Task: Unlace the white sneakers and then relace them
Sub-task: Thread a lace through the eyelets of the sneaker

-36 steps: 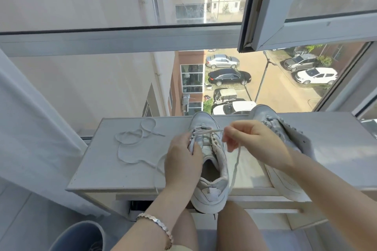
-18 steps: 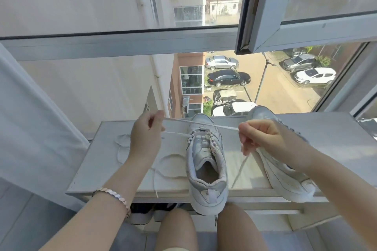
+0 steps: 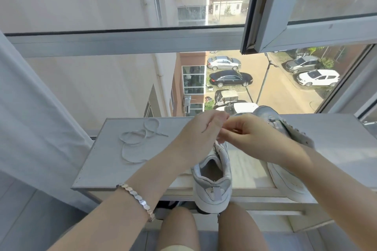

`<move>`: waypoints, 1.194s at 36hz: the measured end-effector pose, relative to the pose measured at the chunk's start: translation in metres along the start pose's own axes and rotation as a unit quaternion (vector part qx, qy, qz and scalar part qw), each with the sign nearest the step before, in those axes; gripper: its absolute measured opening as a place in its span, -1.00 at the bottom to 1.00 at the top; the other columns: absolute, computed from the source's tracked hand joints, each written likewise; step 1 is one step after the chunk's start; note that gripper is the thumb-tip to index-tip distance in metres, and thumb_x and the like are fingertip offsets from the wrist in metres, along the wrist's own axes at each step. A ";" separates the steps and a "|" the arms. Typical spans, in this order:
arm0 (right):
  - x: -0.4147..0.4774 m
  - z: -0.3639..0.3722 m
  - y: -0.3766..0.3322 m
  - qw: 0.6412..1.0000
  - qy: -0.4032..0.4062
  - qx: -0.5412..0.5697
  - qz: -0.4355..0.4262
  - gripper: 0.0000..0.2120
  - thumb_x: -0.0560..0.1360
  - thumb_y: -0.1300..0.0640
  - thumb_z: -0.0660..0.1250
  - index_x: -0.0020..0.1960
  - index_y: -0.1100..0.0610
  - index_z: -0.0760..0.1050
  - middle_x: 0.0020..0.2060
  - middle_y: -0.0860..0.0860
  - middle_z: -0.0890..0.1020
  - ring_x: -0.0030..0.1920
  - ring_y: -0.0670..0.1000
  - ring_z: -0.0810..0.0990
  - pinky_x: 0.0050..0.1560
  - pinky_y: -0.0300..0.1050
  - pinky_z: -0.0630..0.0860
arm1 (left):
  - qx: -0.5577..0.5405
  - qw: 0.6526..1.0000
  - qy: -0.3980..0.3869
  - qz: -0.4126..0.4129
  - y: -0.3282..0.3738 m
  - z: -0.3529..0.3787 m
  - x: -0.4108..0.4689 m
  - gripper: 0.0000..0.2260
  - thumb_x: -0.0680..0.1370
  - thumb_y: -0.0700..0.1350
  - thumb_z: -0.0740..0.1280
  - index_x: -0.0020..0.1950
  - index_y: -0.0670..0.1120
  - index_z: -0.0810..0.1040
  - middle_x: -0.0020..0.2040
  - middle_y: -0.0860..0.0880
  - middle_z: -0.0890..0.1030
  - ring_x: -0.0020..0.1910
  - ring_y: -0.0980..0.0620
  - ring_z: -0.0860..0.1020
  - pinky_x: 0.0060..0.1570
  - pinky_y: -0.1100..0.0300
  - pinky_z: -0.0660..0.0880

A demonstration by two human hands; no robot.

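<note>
A white sneaker (image 3: 213,179) stands on the windowsill (image 3: 155,161), heel toward me and overhanging the front edge. Its front half is hidden behind my hands. My left hand (image 3: 201,130) and my right hand (image 3: 244,133) meet just above the shoe's toe end, fingertips pinched together on the lace, which is barely visible between them. The second white sneaker (image 3: 285,149) lies tilted on the sill to the right, partly under my right forearm. A loose white lace (image 3: 136,140) lies coiled on the sill at the left.
A window pane rises right behind the sill, with an open sash (image 3: 265,26) overhead at the right. A pale curtain (image 3: 30,128) hangs at the left. My knees (image 3: 208,228) are below the sill's front edge.
Half a second ago my hands were spread wide, pulling the lace taut to both sides of the shoe. They have come together above its toe end.
</note>
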State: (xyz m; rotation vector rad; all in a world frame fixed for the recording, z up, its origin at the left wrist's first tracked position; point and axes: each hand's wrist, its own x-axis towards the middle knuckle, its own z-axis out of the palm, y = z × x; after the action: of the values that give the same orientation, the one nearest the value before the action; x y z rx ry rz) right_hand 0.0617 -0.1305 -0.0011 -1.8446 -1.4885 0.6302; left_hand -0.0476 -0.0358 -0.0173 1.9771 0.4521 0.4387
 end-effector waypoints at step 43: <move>-0.025 0.071 0.053 0.892 0.235 -0.335 -0.190 -0.68 0.19 0.33 0.40 -0.18 0.13 0.33 -0.21 0.03 0.62 -0.26 0.13 0.57 -0.43 -0.11 0.49 | -0.033 0.977 0.112 -0.176 -0.040 0.004 -0.012 -0.78 0.52 -0.12 0.35 -0.32 0.06 0.58 -0.39 0.04 0.56 -0.39 0.15 0.45 -0.33 0.35 0.37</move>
State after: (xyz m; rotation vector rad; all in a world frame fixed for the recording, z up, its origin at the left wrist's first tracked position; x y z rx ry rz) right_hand 0.0389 -0.1468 -0.0885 -1.8937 -1.7643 -0.5623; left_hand -0.0605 -0.0283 -0.0561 1.7434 0.9028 0.4451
